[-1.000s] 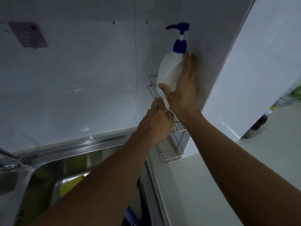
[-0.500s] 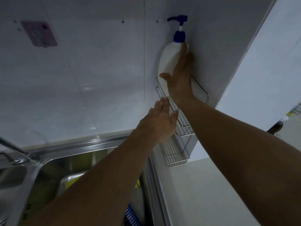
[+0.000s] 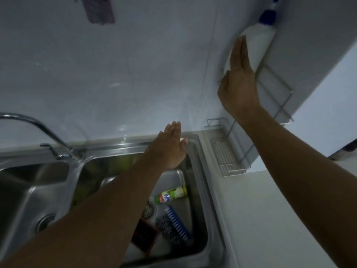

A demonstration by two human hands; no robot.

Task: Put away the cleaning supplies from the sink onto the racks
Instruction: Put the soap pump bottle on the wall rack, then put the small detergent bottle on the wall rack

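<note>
A white pump bottle [image 3: 257,45] with a blue pump head stands in the upper wire rack [image 3: 278,89] on the wall at top right. My right hand [image 3: 239,82] is flat and open just in front of the bottle, fingers straight, holding nothing. My left hand [image 3: 170,147] hovers open over the right basin of the steel sink [image 3: 201,171]. In that basin lie a green-labelled bottle [image 3: 172,195], a blue brush [image 3: 177,222], a steel scourer [image 3: 170,233] and a dark red block [image 3: 144,238].
A lower wire rack [image 3: 226,151] sits on the counter corner beside the sink. A faucet [image 3: 38,132] arches over the left basin. A pale counter [image 3: 270,219] runs to the right. A dark bottle [image 3: 345,149] shows at the far right edge.
My right hand has let go of the pump bottle, which now stands in the upper rack. My left hand has dropped from the rack toward the sink. The view has tilted down.
</note>
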